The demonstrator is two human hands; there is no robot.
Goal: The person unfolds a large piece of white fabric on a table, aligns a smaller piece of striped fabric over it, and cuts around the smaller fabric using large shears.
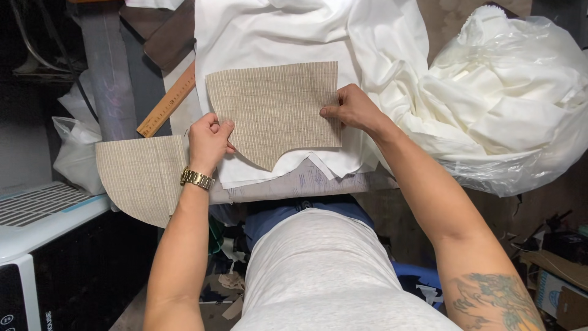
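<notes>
1. Head view, hands: your left hand [208, 142] pinches the left edge of the beige striped fabric piece [275, 110], fingers closed on it. Your right hand [353, 109] presses and grips the same piece at its right edge, thumb and fingers closed on the cloth. A gold watch [197, 178] sits on your left wrist.

2. Head view, the piece: it lies flat on the white cloth [275, 30] spread over the surface, with straight top and side edges and a curved lower edge tapering to a point toward you. It is spread smooth between your two hands.

3. Head view, around the piece: to its left lies a second beige striped piece [144, 175] with a rounded edge, hanging partly off the surface. Above and left of the piece, a wooden ruler [166, 101] lies at a slant. To the right, bunched white fabric sits in a clear plastic bag [520, 104].

4. Progress, as a judgement: both beige pieces look already cut to shape, and the one in your hands is laid out flat on the white cloth. No marking or cutting of the white cloth around it shows.
</notes>
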